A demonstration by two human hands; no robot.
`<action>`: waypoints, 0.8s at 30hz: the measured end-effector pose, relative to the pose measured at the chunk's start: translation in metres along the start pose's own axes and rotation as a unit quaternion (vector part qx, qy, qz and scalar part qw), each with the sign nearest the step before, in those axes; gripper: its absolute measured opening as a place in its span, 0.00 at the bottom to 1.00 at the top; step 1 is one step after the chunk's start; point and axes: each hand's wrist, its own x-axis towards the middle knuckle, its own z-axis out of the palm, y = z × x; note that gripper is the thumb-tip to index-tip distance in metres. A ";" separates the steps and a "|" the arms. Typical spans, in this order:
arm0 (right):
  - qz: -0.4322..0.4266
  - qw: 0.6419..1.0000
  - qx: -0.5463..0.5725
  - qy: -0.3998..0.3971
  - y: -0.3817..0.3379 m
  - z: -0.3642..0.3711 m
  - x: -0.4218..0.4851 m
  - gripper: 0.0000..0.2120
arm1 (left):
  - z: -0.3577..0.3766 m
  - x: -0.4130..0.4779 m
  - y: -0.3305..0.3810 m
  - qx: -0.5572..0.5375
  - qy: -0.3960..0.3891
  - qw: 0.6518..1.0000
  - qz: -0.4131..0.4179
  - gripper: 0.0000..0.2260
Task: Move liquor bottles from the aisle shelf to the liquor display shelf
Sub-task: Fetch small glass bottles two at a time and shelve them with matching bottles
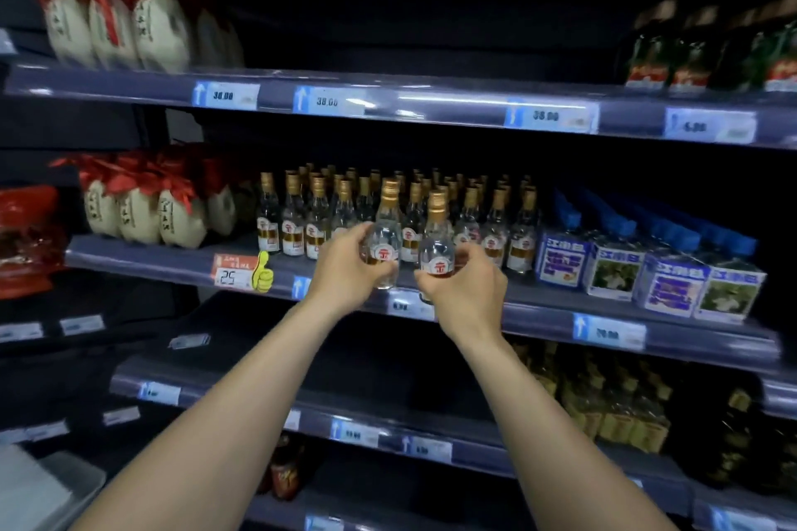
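Both my arms reach toward the middle shelf (181, 261). My left hand (345, 269) grips a small clear liquor bottle (387, 224) with a gold cap and a red-and-white label, held upright in front of the shelf edge. My right hand (468, 287) grips a second bottle of the same kind (436, 241), just to the right of the first. Behind them, several rows of identical gold-capped bottles (496, 224) stand on the middle shelf.
White ceramic jars with red cloth tops (142, 211) stand left of the bottles, and more sit on the top shelf (116, 30). Blue-capped boxed bottles (647, 272) stand at the right. Green bottles (698, 52) fill the upper right. Yellowish bottles (612, 401) sit lower right. Price tags line the shelf edges.
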 end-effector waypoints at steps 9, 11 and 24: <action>0.007 0.999 -0.033 -0.012 0.004 0.059 0.075 0.30 | 0.029 0.063 -0.037 0.000 -0.010 0.999 -0.036 0.21; 0.014 0.999 -0.031 -0.022 0.007 0.065 0.078 0.31 | 0.033 0.066 -0.042 0.004 -0.030 0.999 -0.039 0.16; 0.000 0.998 -0.021 -0.055 0.028 0.079 0.078 0.27 | 0.057 0.050 -0.067 -0.025 0.042 0.998 -0.034 0.32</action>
